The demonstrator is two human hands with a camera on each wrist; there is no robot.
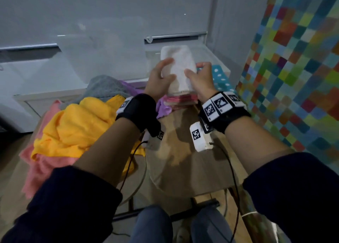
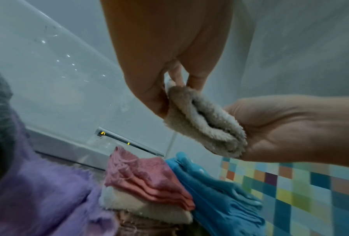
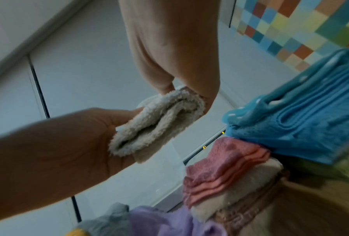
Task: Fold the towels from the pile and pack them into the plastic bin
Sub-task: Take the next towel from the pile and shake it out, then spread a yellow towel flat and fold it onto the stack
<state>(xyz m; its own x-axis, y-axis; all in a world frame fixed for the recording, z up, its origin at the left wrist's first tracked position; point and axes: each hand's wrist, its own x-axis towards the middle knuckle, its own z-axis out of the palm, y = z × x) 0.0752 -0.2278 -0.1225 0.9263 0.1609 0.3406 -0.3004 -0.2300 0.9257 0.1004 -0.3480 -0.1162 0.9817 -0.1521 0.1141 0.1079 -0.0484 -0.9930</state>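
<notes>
You pinch the folded cream towel between left hand and right hand; its long axis points away, toward the clear plastic bin just beyond.

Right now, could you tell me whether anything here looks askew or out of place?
Nothing is spilled or damaged. The left hand and right hand hold a neatly folded cream towel. Only the unfolded yellow towel droops over the table's near edge.
</notes>
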